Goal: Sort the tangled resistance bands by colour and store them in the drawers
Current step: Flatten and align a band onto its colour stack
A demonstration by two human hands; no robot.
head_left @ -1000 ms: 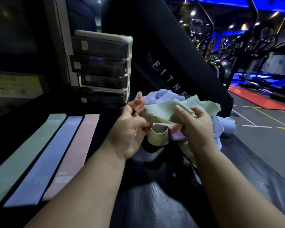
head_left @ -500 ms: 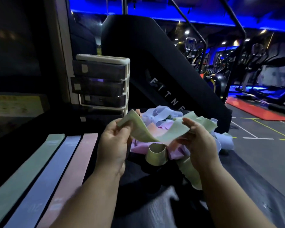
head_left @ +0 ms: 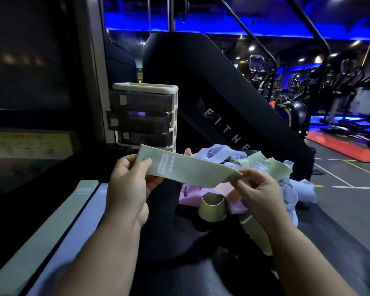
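Head view, left hand point(head_left: 126, 184): my thumb lies on top of the green band point(head_left: 192, 169) and my fingers are curled beneath, pinching its left end.
Right hand point(head_left: 259, 193): my thumb and fingertips are closed in a pinch on the band's right end.
Green band: stretched flat between my two hands and held up off the black mat point(head_left: 201, 268), white printed label facing me. It hangs in front of the drawer unit point(head_left: 145, 120) and above the near side of the tangle point(head_left: 203, 193).
Tangle: a heap of lilac, pink and green bands at the mat's far right, just beyond my right hand. A green strip trails from under that hand toward the near edge, and I cannot tell whether it is part of the band I hold or another one.
Sorted strips: a green strip point(head_left: 47, 231) and a lilac strip point(head_left: 79, 231) lie flat, side by side, along the mat's left edge.
Drawer unit: stands at the far left corner. The three smoky drawers I can see look shut, and the bottom of the unit is hidden behind the band.
Step in hand: I judge I am separating one green band and smoothing it out; nothing from this heap looks stored yet.
Next move: I must check that the right end is free of the heap, then carry the band left to the green strip. A snag there could drag the whole heap along.
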